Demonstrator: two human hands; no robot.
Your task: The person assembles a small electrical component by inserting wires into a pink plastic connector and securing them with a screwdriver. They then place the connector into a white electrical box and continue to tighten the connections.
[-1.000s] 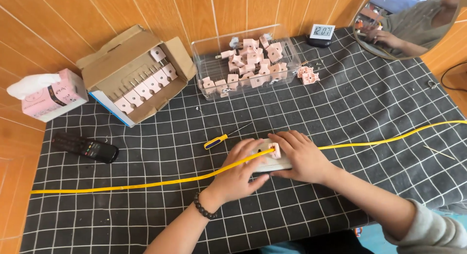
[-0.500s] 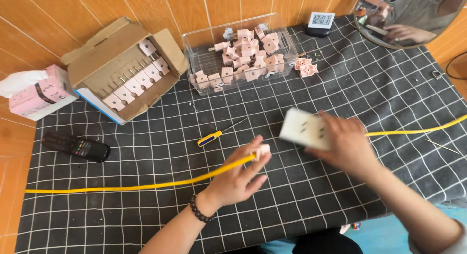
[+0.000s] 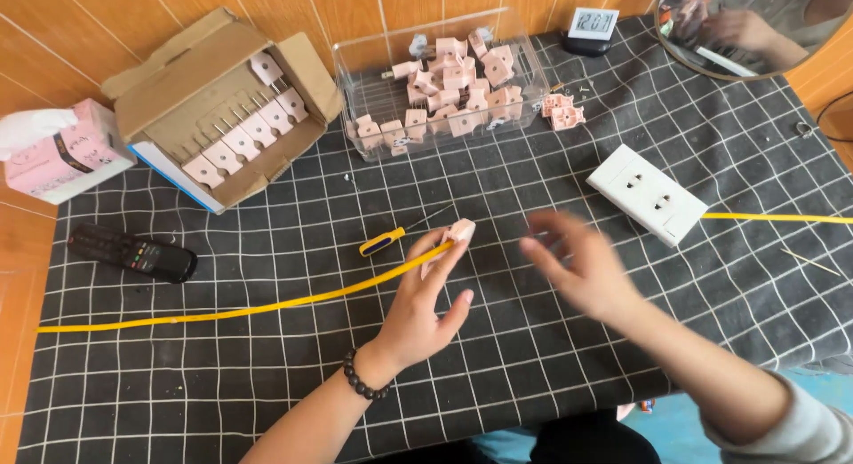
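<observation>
Pinching with my left hand (image 3: 425, 306), I hold a small pink plug piece (image 3: 459, 232) between the fingertips, right where the end of the yellow cable (image 3: 267, 304) comes up to it — the grip is pressed together on that piece. My right hand (image 3: 582, 270) hovers just to the right of it, fingers spread and holding nothing, blurred in the picture. The cable's long axis runs from the far left of the bench (image 3: 533, 375) up and rightward to my left fingertips. The white socket block (image 3: 647, 194) lies farther off to the right, beyond my right hand, set at a slant with its long side running from upper left to lower right; another stretch of yellow cable leaves its right end. So the right hand is the nearer one to the block, the left the nearer to the cable end. A small yellow-handled screwdriver (image 3: 391, 239) rests just left of the pink piece. Farther away stand a clear tray (image 3: 364, 73) of pink parts, a cardboard box (image 3: 213, 100) and a tissue pack (image 3: 55, 150) — a black remote (image 3: 131, 253) lies at left.
</observation>
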